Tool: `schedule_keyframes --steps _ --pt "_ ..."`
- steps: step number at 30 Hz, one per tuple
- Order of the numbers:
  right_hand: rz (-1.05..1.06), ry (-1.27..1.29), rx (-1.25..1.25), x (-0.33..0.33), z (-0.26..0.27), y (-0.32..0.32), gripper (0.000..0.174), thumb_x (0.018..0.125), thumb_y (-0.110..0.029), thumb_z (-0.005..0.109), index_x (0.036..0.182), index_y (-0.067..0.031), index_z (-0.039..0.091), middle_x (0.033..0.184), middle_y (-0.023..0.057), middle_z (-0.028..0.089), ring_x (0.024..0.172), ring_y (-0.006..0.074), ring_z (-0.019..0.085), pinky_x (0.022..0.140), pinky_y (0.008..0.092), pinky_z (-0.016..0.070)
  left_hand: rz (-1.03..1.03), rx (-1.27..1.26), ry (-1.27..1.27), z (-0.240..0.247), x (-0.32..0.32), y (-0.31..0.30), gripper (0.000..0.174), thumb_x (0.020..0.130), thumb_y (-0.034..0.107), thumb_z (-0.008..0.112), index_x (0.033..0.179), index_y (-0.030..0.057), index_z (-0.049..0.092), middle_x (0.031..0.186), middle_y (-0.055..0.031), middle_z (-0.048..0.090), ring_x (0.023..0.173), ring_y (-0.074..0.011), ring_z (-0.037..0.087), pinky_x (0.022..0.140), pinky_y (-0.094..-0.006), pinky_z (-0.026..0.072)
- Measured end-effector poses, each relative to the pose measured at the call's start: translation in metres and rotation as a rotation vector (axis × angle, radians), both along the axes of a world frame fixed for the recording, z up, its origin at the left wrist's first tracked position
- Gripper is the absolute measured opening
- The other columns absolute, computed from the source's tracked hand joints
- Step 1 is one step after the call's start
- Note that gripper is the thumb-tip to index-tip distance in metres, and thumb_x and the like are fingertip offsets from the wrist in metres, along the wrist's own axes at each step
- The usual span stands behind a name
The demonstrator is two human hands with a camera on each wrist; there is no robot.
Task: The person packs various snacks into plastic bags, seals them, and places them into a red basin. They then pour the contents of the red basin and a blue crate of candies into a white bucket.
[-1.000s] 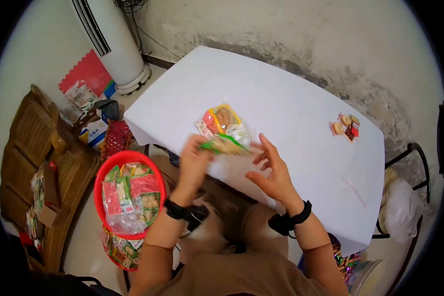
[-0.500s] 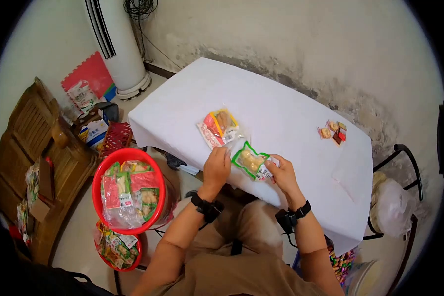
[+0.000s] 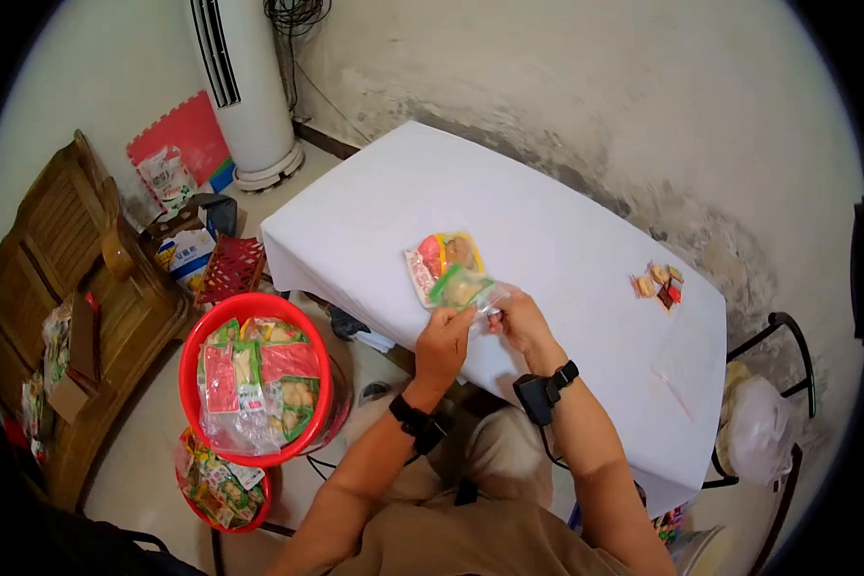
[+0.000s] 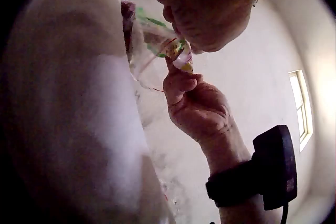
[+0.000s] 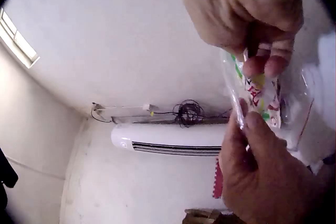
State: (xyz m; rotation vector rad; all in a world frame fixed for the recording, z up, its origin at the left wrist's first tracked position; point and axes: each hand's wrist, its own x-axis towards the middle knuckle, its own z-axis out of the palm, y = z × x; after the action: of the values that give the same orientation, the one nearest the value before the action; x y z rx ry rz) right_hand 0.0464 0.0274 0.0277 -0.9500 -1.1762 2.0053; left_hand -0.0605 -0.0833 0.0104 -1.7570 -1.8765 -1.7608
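Observation:
Both hands hold a clear packet with green edging (image 3: pixel 459 288) above the near side of the white table. My left hand (image 3: pixel 442 348) pinches its lower left edge, and my right hand (image 3: pixel 526 328) grips the clear plastic at its right end. In the right wrist view, the left hand (image 5: pixel 268 166) has thumb and finger on the plastic edge, and the right hand (image 5: pixel 247 14) has its fingers curled onto the packet (image 5: pixel 262 95). Just behind the held packet lies a red and yellow packet (image 3: pixel 427 257) on the table.
Several small wrapped snacks (image 3: pixel 664 284) lie at the right of the white table (image 3: pixel 355 211). A red tub (image 3: pixel 190 384) of packets stands at the left, above a second red container (image 3: pixel 269 499). A wooden bench (image 3: pixel 48 288) is further left, a black-framed chair (image 3: pixel 804 370) at the right.
The green-edged packet, first blurred at my left hand, came between both hands and then moved up and left, near the red and yellow packet. My right hand has taken hold of it.

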Motion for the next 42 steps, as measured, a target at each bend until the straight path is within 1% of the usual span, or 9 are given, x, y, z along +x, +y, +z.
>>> schedule_keyframes --steps 7,8,12,14,21,30,32,36,42 --pt "0.2 0.067 -0.162 -0.01 -0.003 -0.007 0.031 0.086 -0.005 0.044 0.117 -0.0069 0.044 0.072 0.0037 0.056 0.053 0.0096 0.055 0.042 0.0226 0.0469 -0.061 0.073 -0.017 -0.003 -0.002 0.0 0.024 0.076 -0.001 0.056 0.098 0.0069 0.062 0.08 -0.011 0.053 0.068 -0.0232 0.056 0.059 -0.0309 0.0455" --pt "0.255 0.148 -0.144 -0.007 -0.021 0.002 0.036 0.088 -0.008 0.042 0.123 -0.0065 0.038 0.087 0.008 0.057 0.071 0.0145 0.06 0.051 0.0266 0.0518 -0.06 0.075 -0.018 -0.003 -0.001 0.001 0.024 0.076 -0.001 0.056 0.098 0.0069 0.062 0.08 -0.011 0.053 0.068 -0.0232 0.056 0.059 -0.0309 0.0455" --pt "0.14 0.262 -0.157 -0.037 -0.007 -0.003 0.041 0.089 -0.011 0.042 0.128 -0.0058 0.031 0.104 0.0129 0.053 0.088 0.0207 0.059 0.063 0.0315 0.0536 -0.114 0.114 -0.04 -0.002 0.005 -0.001 0.026 0.075 -0.002 0.055 0.098 0.007 0.061 0.081 -0.0094 0.054 0.071 -0.024 0.056 0.061 -0.0308 0.0457" --pt "0.215 0.016 -0.117 -0.037 0.024 -0.015 0.043 0.09 -0.013 0.041 0.13 -0.004 0.027 0.114 0.0154 0.046 0.097 0.025 0.055 0.072 0.0342 0.0522 -0.126 0.088 -0.056 -0.002 0.006 -0.002 0.026 0.073 -0.002 0.055 0.097 0.0062 0.061 0.081 -0.008 0.054 0.072 -0.0243 0.055 0.062 -0.0309 0.0458" --pt "0.128 0.273 -0.1 -0.05 -0.018 0.01 0.038 0.09 -0.014 0.041 0.125 -0.0018 0.032 0.108 0.0143 0.051 0.089 0.0211 0.058 0.065 0.0292 0.0519 -0.107 0.093 -0.079 -0.003 0.004 -0.003 0.022 0.076 -0.001 0.056 0.095 0.0076 0.062 0.082 -0.0098 0.055 0.07 -0.024 0.057 0.061 -0.0306 0.0461" --pt "0.162 -0.121 0.246 -0.013 0.004 -0.016 0.02 0.083 -0.014 0.053 0.1 -0.0041 0.057 0.083 0.0083 0.06 0.07 0.0137 0.056 0.058 0.0243 0.0466 -0.047 0.046 -0.057 -0.005 -0.001 -0.001 0.021 0.078 0.003 0.055 0.098 0.0076 0.06 0.084 -0.0106 0.053 0.074 -0.0276 0.055 0.063 -0.0341 0.0456" --pt "0.258 -0.274 0.659 0.019 -0.013 -0.019 0.023 0.08 -0.015 0.058 0.099 -0.0016 0.056 0.08 0.0073 0.059 0.068 0.0115 0.053 0.062 0.0248 0.0451 -0.024 0.004 -0.058 -0.004 -0.002 -0.004 0.021 0.077 0.004 0.056 0.097 0.008 0.06 0.084 -0.0105 0.053 0.074 -0.0275 0.055 0.063 -0.0344 0.0455" --pt "-0.3 -0.523 0.978 0.061 0.007 -0.025 0.037 0.076 -0.009 0.06 0.112 -0.0062 0.054 0.082 0.0104 0.056 0.073 0.019 0.054 0.071 0.0295 0.0446 -0.051 -0.047 0.079 -0.008 -0.001 -0.006 0.02 0.075 0.005 0.059 0.095 0.0071 0.06 0.084 -0.0098 0.053 0.074 -0.0259 0.055 0.061 -0.0339 0.0451" --pt "-0.129 -0.448 1.011 0.05 -0.018 0.016 0.029 0.075 -0.007 0.058 0.105 -0.0046 0.059 0.082 0.0131 0.059 0.074 0.0228 0.057 0.072 0.0306 0.046 -0.089 -0.155 0.317 -0.02 0.004 -0.008 0.027 0.07 0.009 0.064 0.096 0.0066 0.059 0.089 -0.0099 0.053 0.082 -0.0276 0.052 0.067 -0.0355 0.0447"
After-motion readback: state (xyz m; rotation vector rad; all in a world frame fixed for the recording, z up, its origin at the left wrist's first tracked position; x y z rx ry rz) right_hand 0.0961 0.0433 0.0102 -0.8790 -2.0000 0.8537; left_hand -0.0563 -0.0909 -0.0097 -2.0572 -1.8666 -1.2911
